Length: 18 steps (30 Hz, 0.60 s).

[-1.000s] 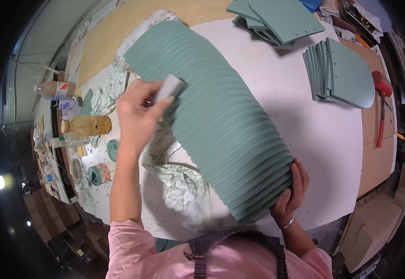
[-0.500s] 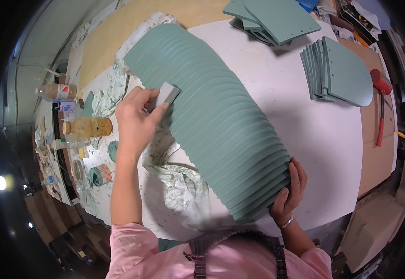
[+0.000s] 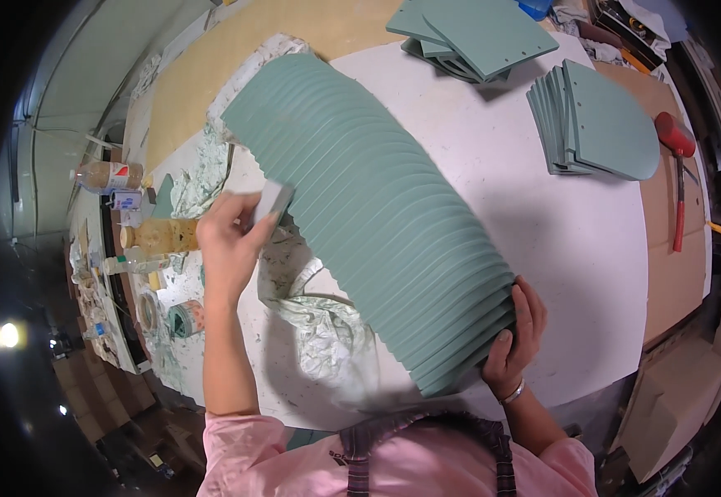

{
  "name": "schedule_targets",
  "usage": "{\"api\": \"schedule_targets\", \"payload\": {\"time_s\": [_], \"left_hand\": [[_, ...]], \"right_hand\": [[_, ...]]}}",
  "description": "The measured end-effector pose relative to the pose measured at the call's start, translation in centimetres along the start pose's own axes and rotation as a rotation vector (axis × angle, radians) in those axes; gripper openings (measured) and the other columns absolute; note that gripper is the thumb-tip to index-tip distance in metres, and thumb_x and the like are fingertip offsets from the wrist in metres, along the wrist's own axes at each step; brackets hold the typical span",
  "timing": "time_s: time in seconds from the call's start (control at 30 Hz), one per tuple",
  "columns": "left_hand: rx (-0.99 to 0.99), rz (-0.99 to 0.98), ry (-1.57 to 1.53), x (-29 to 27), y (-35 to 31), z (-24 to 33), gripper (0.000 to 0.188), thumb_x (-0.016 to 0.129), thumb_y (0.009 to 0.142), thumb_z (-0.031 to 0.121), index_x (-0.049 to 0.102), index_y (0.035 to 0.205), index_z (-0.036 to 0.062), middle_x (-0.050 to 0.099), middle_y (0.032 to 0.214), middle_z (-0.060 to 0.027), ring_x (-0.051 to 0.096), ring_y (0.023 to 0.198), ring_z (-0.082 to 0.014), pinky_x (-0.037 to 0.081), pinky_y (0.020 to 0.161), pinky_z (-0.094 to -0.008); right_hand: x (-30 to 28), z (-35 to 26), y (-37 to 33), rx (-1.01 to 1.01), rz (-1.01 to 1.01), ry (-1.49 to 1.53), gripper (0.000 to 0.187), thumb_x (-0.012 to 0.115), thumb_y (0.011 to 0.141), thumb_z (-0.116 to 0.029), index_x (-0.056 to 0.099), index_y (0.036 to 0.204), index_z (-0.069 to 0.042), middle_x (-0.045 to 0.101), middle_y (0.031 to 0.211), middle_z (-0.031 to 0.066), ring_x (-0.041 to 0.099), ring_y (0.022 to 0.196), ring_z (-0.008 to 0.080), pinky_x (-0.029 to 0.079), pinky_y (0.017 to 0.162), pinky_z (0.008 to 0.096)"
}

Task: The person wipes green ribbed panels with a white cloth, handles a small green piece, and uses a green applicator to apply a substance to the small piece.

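A long row of green curved panels, pressed face to face, lies slantwise over the table in front of me. My left hand pinches a grey sanding block between thumb and fingers. The block is at the row's left edge, and I cannot tell whether it touches the panels. At the near right end, my right hand wraps round the last panels, thumb on the near side and fingers on the far side. Crumpled, green-stained white cloth lies on the table left of the row, partly hidden by it.
Two more stacks of green panels stand at the far right, one lying and one leaning upright. A red mallet rests on cardboard beside them. Bottles and an open jar line the table's left side.
My left hand has drawn the sanding block down and left, from the top of the row to its left edge. My right hand keeps its hold.
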<state>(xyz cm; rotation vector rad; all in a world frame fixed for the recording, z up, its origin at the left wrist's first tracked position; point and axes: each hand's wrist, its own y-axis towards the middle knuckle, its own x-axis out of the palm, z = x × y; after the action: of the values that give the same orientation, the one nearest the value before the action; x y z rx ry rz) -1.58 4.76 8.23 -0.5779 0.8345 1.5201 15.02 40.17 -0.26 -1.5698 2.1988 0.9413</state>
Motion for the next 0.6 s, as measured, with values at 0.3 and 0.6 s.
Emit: {"api": "schedule_targets", "payload": {"time_s": [0.3,0.6], "left_hand": [[0.149,0.17,0.012,5.9,3.8,5.0,0.027,0.082,0.083,0.011,0.071,0.102,-0.0057,0.07,0.086,-0.0099,0.064,0.071,-0.0131,0.053,0.065,-0.0291],[0.069,0.174,0.154,3.7,-0.4,2.9,0.021,0.08,0.079,0.01,0.071,0.094,-0.0022,0.066,0.08,-0.0122,0.066,0.064,-0.0226,0.053,0.06,-0.0332]], "right_hand": [[0.2,-0.4,0.1,-0.016,-0.034,0.005,0.055,0.045,0.09,-0.017,0.056,0.137,0.008,0.058,0.141,0.0258,0.054,0.127,0.0413,0.036,0.111,0.0496],[0.1,0.2,0.0,-0.045,-0.008,-0.013,0.055,0.046,0.09,-0.016,0.055,0.139,0.007,0.058,0.141,0.025,0.054,0.127,0.0417,0.037,0.109,0.0501]]}}
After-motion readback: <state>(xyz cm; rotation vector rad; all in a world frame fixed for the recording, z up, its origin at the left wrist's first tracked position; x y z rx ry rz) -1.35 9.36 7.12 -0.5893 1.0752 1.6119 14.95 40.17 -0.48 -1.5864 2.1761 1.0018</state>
